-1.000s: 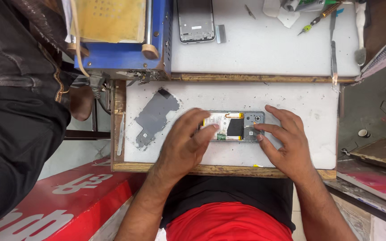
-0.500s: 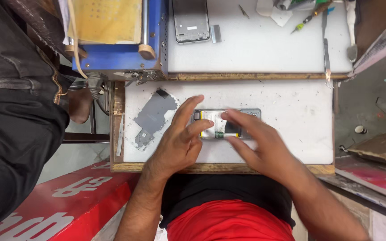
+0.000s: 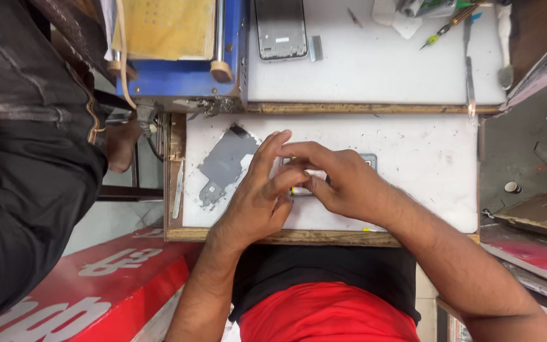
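Small opened grey phone body point(image 3: 367, 161) on white scuffed table point(image 3: 425, 158), mostly covered by both hands. Left hand point(image 3: 257, 196) and right hand point(image 3: 340, 183) pinching it with narrow fingers. Left of it, flat grey metal plate point(image 3: 223, 164). Red sign with white lettering point(image 3: 106, 288) below-left.

A grey metal plate point(image 3: 223, 166) lies on the speckled white worktop point(image 3: 425, 171) beside a blue machine point(image 3: 185, 85).

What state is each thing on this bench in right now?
Opened phone: flat on the white mat, mostly covered by both hands.
Left hand: fingers on the phone.
Right hand: fingertips pressing the phone's middle.
Grey metal plate: detached, lying flat beside the phone.
Second phone frame: lying flat, untouched.
Screwdriver: lying idle.
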